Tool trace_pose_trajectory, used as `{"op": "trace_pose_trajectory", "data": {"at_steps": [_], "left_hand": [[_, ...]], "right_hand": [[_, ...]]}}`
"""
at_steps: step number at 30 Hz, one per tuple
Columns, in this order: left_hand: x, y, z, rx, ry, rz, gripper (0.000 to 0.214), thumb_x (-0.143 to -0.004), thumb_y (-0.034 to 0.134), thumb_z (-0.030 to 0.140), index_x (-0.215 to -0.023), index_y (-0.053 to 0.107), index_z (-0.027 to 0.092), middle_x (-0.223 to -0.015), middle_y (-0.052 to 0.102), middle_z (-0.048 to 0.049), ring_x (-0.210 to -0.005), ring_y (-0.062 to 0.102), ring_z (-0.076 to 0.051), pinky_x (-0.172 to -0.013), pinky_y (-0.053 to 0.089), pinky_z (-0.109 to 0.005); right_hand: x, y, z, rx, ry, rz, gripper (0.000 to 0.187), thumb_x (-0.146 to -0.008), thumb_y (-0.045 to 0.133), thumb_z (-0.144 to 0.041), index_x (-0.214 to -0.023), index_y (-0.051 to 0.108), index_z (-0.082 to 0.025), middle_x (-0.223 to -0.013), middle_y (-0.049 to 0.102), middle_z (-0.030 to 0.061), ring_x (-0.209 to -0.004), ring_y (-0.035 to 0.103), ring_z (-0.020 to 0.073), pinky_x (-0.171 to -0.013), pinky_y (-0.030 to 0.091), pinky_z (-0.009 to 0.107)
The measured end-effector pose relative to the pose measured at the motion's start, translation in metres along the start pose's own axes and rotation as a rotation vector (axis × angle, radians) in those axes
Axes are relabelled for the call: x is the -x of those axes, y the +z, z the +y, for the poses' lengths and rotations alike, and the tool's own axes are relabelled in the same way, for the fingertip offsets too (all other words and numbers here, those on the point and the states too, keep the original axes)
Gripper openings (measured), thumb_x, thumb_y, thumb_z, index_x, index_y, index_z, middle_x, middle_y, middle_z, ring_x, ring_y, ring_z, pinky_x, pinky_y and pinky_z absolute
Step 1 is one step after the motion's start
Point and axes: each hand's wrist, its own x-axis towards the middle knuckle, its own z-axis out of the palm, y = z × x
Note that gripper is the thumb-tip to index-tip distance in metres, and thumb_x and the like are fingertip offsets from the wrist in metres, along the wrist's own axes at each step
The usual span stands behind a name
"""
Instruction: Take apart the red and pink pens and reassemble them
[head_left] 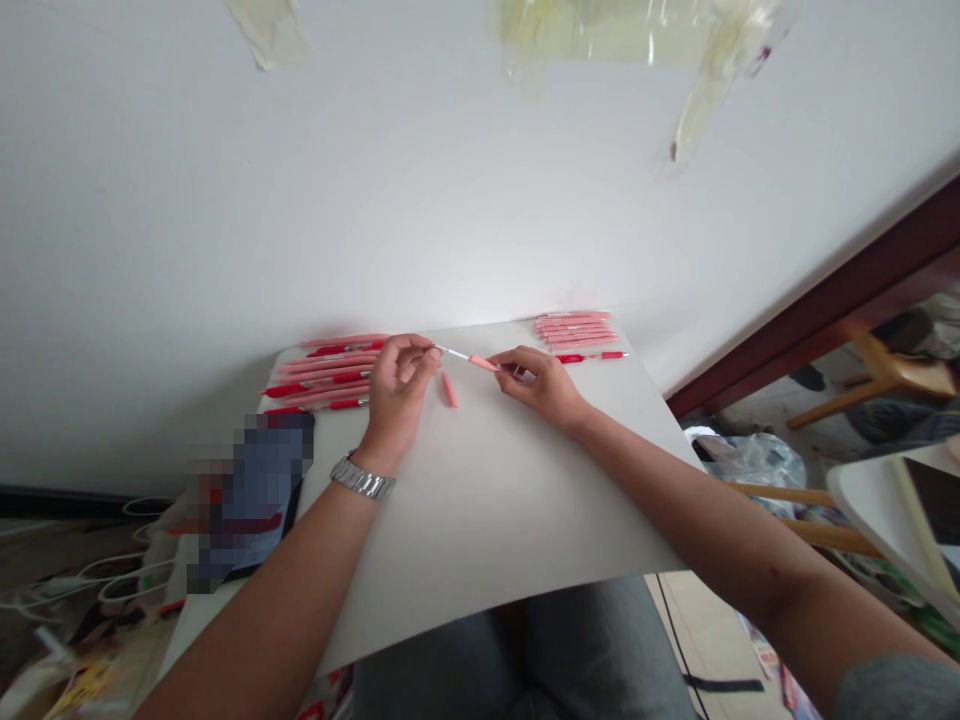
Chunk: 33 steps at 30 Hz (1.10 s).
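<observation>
My left hand (pixel 399 384), with a metal watch (pixel 362 478) on the wrist, is closed and pinches the thin tip end of a pen refill (pixel 463 357). My right hand (pixel 541 384) is closed on the other end of the same refill, which carries a pink sleeve. Between my hands a loose pink pen part (pixel 449 389) lies on the white board (pixel 487 500). A row of pink and red pens (pixel 326 375) lies left of my left hand. A second stack of pink pens (pixel 577 330) lies at the board's far right, with one red pen (pixel 592 356) in front.
The board rests across my lap in front of a white wall. A dark phone-like object (pixel 259 490) lies at its left edge. Cables and bags clutter the floor at left. Wooden chair legs (pixel 870 380) and a white table edge (pixel 892 510) stand at right.
</observation>
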Motion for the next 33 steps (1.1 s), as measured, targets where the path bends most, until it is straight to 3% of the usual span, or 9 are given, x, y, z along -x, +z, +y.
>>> {"op": "trace_pose_trajectory", "data": {"at_steps": [3,10,16,24,33], "left_hand": [[0.000,-0.003,0.001,-0.093,0.040,-0.004,0.020,-0.095,0.076,0.038,-0.106,0.067,0.023,-0.101,0.073,-0.0057,-0.095,0.071,-0.019,-0.087,0.057,-0.032],[0.001,-0.008,0.008,-0.582,0.189,-0.017,0.002,-0.096,0.067,0.027,-0.098,0.068,0.025,-0.090,0.072,-0.0022,-0.082,0.065,-0.021,-0.077,0.046,-0.034],[0.006,-0.005,0.013,-0.828,0.231,-0.100,0.009,-0.091,0.069,0.024,-0.086,0.062,0.026,-0.081,0.064,-0.0018,-0.077,0.057,-0.024,-0.069,0.036,-0.034],[0.010,-0.006,0.006,-0.978,0.264,-0.100,0.026,-0.087,0.079,0.039,-0.076,0.059,0.026,-0.076,0.060,-0.0041,-0.069,0.052,-0.025,-0.063,0.031,-0.035],[0.012,-0.003,0.006,-1.115,0.265,-0.152,0.025,-0.088,0.079,0.038,-0.077,0.060,0.026,-0.077,0.063,-0.0047,-0.069,0.057,-0.027,-0.062,0.031,-0.035]], "right_hand": [[0.000,-0.001,0.000,-0.002,0.003,0.004,0.022,-0.095,0.064,-0.025,-0.111,0.079,-0.021,-0.089,0.070,0.0027,-0.078,0.061,0.0148,-0.075,0.052,0.028],[0.000,-0.001,0.001,0.011,0.014,0.008,0.021,-0.096,0.064,-0.028,-0.110,0.078,-0.022,-0.090,0.071,0.0028,-0.078,0.062,0.0150,-0.075,0.053,0.028],[0.000,-0.001,0.000,0.002,0.024,0.017,0.021,-0.096,0.063,-0.028,-0.110,0.078,-0.021,-0.089,0.071,0.0029,-0.078,0.062,0.0153,-0.076,0.052,0.029],[-0.001,-0.002,0.001,-0.004,0.036,0.013,0.023,-0.096,0.064,-0.030,-0.111,0.078,-0.022,-0.092,0.073,0.0032,-0.082,0.064,0.0163,-0.077,0.054,0.030],[-0.001,-0.001,0.000,-0.005,0.038,0.022,0.022,-0.095,0.064,-0.029,-0.110,0.077,-0.021,-0.092,0.073,0.0032,-0.081,0.064,0.0161,-0.078,0.054,0.030]]}}
